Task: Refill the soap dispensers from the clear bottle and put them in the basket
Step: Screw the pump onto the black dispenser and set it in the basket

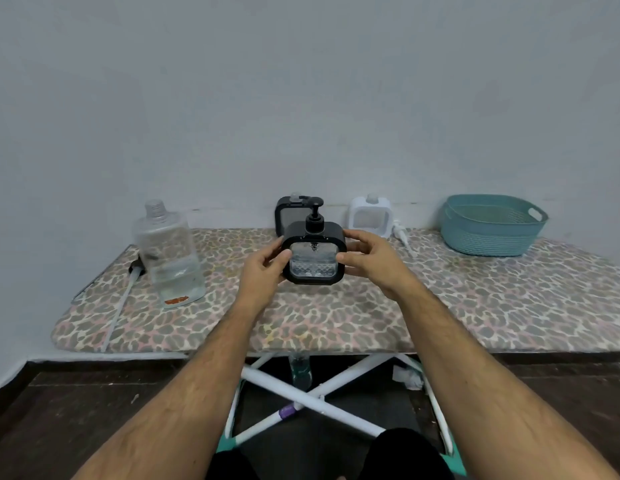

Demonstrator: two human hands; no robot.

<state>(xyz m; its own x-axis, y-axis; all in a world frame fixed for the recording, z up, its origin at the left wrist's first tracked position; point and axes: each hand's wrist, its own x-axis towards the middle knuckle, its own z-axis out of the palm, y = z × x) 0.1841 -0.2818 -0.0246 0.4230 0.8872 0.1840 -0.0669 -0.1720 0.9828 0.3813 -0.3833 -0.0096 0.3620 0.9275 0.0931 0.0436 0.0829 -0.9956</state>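
Note:
A black square soap dispenser (314,257) with a pump on top is held above the middle of the board, liquid showing in its clear window. My left hand (263,268) grips its left side and my right hand (370,261) its right side. Behind it by the wall stand a second black dispenser (284,213) and a white dispenser (369,216), both without pumps. The clear bottle (170,254), uncapped and partly filled, stands at the left. A teal basket (492,225) sits at the far right.
The leopard-print ironing board (474,306) stands against a pale wall. A black pump with a long tube (123,289) lies left of the clear bottle. A white pump (400,235) lies beside the white dispenser. White crossed legs and a small bottle (299,370) are under the board.

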